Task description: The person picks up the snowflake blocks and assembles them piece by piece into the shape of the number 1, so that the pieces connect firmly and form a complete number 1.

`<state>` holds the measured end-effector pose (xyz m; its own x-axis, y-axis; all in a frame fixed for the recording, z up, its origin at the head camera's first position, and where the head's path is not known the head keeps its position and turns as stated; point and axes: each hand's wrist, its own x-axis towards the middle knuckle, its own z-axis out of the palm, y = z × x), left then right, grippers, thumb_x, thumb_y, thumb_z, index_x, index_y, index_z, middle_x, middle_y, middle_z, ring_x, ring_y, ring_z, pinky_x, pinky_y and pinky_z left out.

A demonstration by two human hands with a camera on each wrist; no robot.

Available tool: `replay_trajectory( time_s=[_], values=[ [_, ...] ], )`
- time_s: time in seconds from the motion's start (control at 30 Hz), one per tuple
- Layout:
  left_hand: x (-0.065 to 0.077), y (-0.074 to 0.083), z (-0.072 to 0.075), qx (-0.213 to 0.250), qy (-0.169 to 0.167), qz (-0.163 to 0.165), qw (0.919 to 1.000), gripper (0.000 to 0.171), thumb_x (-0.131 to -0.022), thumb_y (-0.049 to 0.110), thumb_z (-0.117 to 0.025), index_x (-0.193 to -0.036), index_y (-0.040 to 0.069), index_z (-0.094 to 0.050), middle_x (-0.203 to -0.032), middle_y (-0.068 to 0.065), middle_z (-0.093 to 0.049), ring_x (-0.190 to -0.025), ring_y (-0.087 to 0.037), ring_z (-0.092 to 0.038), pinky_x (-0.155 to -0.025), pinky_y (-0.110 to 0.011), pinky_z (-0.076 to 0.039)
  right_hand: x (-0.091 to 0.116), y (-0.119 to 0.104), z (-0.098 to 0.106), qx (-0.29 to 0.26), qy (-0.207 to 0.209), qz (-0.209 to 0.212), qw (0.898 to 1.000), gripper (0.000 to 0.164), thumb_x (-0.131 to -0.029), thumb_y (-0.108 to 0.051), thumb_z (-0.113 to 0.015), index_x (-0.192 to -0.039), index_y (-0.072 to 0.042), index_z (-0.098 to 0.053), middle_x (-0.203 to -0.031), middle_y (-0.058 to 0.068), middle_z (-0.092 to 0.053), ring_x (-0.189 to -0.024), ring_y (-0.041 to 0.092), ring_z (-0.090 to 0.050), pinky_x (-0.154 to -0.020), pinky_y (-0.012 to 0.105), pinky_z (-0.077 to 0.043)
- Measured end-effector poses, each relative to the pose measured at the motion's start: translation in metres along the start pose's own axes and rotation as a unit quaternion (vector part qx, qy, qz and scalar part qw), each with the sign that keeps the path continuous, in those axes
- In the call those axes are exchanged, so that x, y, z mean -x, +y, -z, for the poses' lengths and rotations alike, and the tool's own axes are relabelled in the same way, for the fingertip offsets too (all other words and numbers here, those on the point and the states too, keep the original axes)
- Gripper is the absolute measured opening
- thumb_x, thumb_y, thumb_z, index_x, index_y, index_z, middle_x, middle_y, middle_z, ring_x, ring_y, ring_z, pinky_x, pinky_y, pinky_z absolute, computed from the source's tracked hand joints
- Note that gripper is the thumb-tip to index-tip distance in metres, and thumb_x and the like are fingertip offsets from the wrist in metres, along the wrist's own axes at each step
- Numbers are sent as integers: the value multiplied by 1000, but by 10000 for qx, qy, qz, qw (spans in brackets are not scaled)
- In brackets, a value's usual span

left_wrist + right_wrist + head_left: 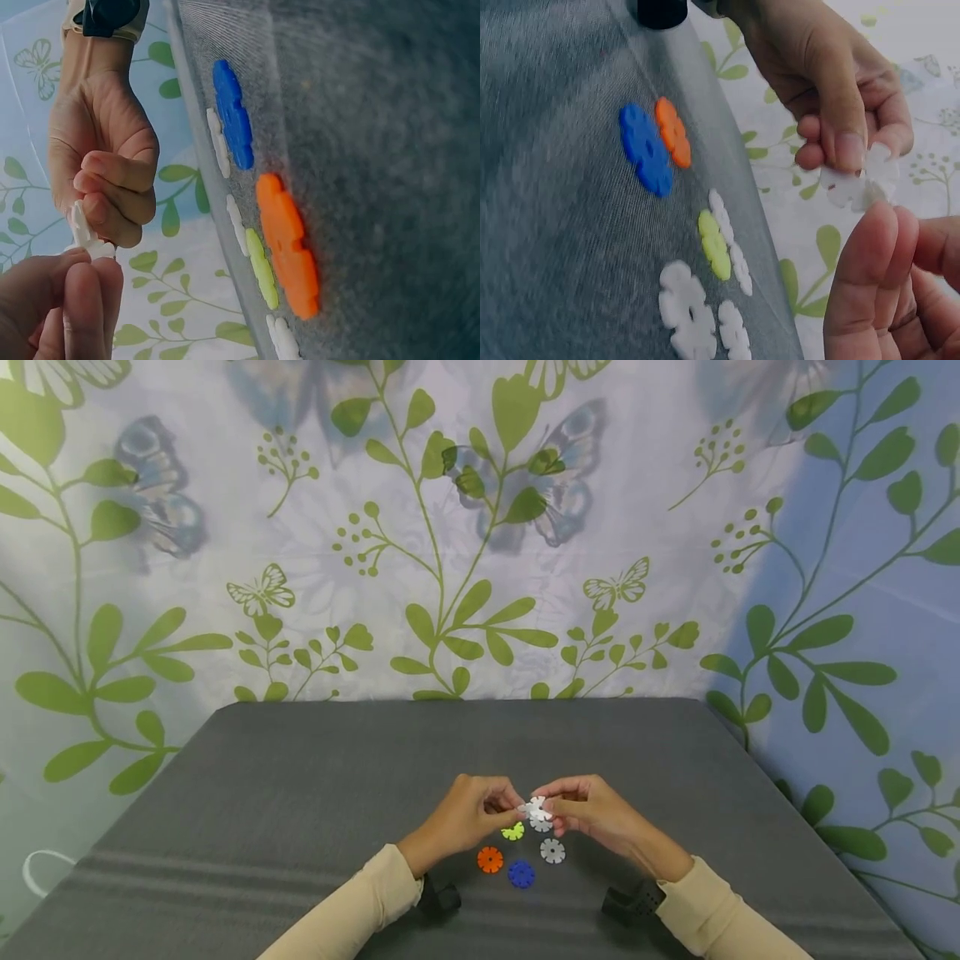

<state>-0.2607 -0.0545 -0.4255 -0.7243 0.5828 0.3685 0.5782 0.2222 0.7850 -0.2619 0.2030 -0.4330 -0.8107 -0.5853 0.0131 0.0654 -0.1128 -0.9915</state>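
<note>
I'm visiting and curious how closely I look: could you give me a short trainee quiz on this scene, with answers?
1. What colour are the notched discs that the left hand and right hand pinch? A, blue; B, white; C, orange.
2. True or false: in the head view, the orange disc lies left of the yellow-green disc.
3. Which disc on the dark grey table lies nearest the head view's bottom edge?

Key: 1. B. 2. True. 3. The blue disc.
</note>
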Motion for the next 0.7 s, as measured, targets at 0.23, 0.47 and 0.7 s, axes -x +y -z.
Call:
replay_trajectory(
  time_s=[0.23,0.47,0.7],
  values=[
    [0,-1,-1,173,-41,110,9998,5,-98,2,-79,-94,3,-78,-86,-12,-79,-71,-10,-72,-68,-23,-59,1,1,-2,-134,86,-31,9999,21,-106,2,-63,-121,2,-78,-97,2,-74,-76,7,-68,-75,24,-61],
    [-1,1,4,-321,206,183,9991,4,-97,6,-82,-96,2,-80,-86,-6,-80,-74,-7,-73,-71,-22,-59,-1,6,-5,324,187,85,9993,38,-110,-7,-65,-135,21,-61,-103,3,-73,-82,8,-70,-81,26,-62],
    [-2,0,8,-497,259,176,9983,5,-96,5,-82,-99,3,-79,-88,-5,-80,-74,-5,-72,-71,-22,-59,-3,7,0,62,-34,102,9999,41,-111,-2,-59,-143,22,-53,-111,4,-74,-89,9,-71,-87,26,-61]
  ],
)
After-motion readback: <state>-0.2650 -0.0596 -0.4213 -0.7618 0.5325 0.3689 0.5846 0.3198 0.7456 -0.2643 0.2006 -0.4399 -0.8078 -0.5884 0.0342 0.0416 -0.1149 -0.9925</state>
